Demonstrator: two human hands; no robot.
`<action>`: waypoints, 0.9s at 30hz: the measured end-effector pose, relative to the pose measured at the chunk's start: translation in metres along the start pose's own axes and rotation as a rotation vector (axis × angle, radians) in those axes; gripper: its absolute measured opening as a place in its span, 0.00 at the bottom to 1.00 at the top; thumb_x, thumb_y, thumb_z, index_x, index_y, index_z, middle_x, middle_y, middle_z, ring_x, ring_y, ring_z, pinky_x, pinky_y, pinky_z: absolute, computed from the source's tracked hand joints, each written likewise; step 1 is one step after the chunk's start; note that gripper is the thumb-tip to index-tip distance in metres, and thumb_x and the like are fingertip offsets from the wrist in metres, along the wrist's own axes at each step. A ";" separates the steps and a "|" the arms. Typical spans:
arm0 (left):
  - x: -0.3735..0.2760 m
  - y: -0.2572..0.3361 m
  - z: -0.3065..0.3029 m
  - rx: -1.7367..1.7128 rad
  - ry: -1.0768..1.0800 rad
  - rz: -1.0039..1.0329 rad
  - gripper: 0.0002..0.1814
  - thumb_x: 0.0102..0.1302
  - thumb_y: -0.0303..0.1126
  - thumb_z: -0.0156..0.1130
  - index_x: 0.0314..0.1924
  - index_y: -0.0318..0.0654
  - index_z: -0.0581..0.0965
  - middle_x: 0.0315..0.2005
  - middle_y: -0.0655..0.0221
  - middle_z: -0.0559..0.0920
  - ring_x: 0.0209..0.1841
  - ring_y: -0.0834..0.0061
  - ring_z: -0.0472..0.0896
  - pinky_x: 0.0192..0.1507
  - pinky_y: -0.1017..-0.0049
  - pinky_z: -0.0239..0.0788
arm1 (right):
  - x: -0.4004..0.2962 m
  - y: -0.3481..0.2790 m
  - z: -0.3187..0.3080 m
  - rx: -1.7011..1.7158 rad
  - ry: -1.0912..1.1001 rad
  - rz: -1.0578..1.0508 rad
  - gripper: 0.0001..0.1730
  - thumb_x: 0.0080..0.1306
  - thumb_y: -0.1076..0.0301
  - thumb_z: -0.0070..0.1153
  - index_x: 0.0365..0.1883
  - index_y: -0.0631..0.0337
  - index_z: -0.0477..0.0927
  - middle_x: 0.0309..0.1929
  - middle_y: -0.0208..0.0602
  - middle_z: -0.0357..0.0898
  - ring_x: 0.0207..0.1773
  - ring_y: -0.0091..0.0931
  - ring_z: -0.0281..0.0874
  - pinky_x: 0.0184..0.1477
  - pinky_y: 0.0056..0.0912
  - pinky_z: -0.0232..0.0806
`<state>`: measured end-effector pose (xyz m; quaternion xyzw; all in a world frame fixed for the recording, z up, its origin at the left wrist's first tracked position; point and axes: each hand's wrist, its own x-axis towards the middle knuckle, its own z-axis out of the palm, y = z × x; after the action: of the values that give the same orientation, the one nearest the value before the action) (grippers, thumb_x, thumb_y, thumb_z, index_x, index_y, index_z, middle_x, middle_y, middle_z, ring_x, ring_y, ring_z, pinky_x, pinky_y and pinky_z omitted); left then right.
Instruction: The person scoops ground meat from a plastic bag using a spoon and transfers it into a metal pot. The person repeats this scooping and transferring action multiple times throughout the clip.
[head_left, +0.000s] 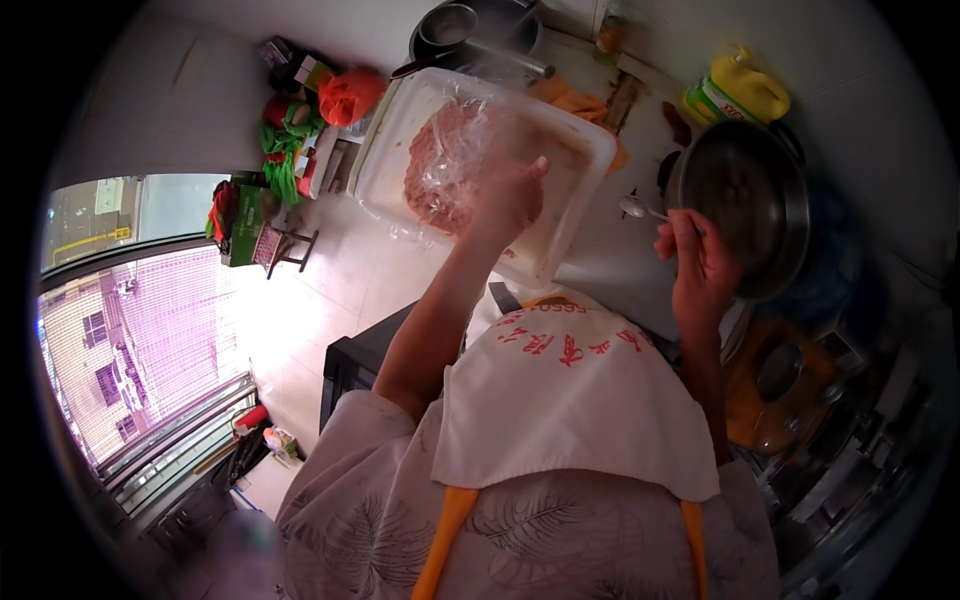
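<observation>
My left hand (510, 199), blurred, is over a white plastic tray (577, 217). Its fingers are curled and the thumb stands up; whether any meat is inside them is hidden. Below and beside it lies a mound of pinkish minced meat (429, 161), partly covered by crumpled clear plastic film (450, 169). My right hand (701, 262) grips the handle of a metal spoon (634, 206), whose bowl points left over the white surface. Just beyond that hand stands a deep metal pot (795, 217) with several small round lumps (739, 184) dimly visible inside.
A yellow jug (750, 86) stands behind the pot. An orange cloth (574, 97) is bunched at the tray's far edge, near a dark wok (517, 26) with a metal-handled utensil (517, 58). A red plastic bag (350, 96) sits left of the tray.
</observation>
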<state>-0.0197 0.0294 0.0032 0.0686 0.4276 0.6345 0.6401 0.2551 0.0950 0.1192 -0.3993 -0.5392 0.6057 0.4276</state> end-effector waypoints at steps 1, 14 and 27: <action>0.002 -0.006 -0.004 0.138 0.042 0.049 0.16 0.74 0.36 0.69 0.29 0.48 0.72 0.17 0.81 0.66 0.16 0.82 0.64 0.18 0.77 0.50 | 0.001 0.001 0.001 0.005 -0.009 0.001 0.10 0.81 0.72 0.56 0.52 0.68 0.85 0.35 0.35 0.86 0.33 0.18 0.78 0.39 0.23 0.72; -0.019 0.012 0.024 -0.162 -0.114 0.080 0.07 0.71 0.30 0.66 0.38 0.44 0.74 0.41 0.66 0.83 0.39 0.75 0.81 0.38 0.76 0.72 | 0.015 -0.001 0.001 -0.016 -0.052 0.002 0.10 0.81 0.71 0.56 0.52 0.68 0.85 0.37 0.36 0.86 0.34 0.19 0.80 0.38 0.23 0.74; -0.002 0.001 0.018 0.145 0.258 0.026 0.21 0.73 0.42 0.71 0.27 0.49 0.69 0.16 0.79 0.68 0.14 0.81 0.64 0.16 0.76 0.51 | 0.024 0.006 -0.003 -0.050 -0.062 -0.013 0.11 0.81 0.72 0.56 0.52 0.69 0.85 0.36 0.36 0.86 0.34 0.19 0.80 0.37 0.23 0.74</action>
<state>-0.0090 0.0363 0.0163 0.0379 0.5500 0.6138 0.5651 0.2501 0.1181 0.1129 -0.3873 -0.5698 0.6014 0.4046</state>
